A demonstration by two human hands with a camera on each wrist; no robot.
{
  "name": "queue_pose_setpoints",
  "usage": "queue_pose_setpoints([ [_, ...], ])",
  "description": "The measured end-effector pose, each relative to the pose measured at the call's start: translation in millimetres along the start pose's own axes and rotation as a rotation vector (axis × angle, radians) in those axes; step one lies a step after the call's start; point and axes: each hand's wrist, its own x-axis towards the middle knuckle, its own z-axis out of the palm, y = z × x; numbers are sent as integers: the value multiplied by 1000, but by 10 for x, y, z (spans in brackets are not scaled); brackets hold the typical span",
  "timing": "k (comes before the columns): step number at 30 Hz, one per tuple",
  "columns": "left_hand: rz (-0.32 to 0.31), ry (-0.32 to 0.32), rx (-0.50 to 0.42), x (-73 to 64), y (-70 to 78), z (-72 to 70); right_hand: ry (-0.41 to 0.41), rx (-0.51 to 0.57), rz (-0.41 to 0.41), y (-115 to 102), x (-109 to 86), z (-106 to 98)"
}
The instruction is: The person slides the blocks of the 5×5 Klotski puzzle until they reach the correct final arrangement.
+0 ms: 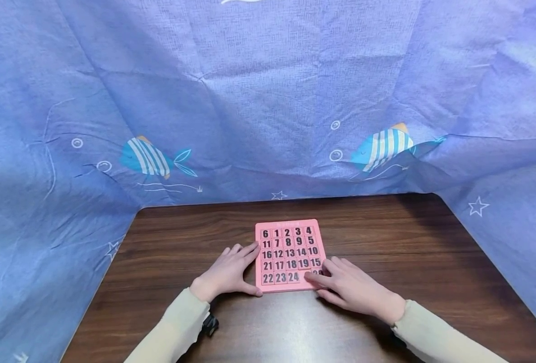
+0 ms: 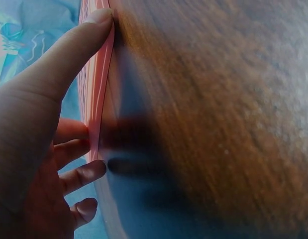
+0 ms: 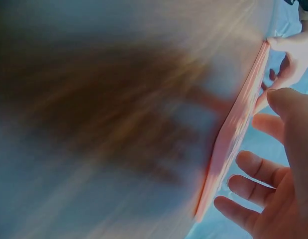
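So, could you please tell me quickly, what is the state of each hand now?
Left hand: open, touching the pink number board at its left side.
Right hand: open, index finger at the bottom row.

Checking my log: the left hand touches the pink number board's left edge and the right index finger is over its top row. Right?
Wrong row: the head view shows the right index finger over the bottom row of the pink number board. The left hand is as stated.

Head cam looks forward-down at table point(image 1: 181, 247). Wrist cams sit low, close in; both share pink board point(image 3: 236, 129).
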Motion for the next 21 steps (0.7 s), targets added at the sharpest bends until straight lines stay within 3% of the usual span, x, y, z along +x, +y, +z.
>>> queue_pose_setpoints([
  [9,11,7,-6,5,13,1,-33,-21,-12,-95,204,104],
  [21,11,11,-8,-9,-1,1,-47,-35,10,-75,119,75],
])
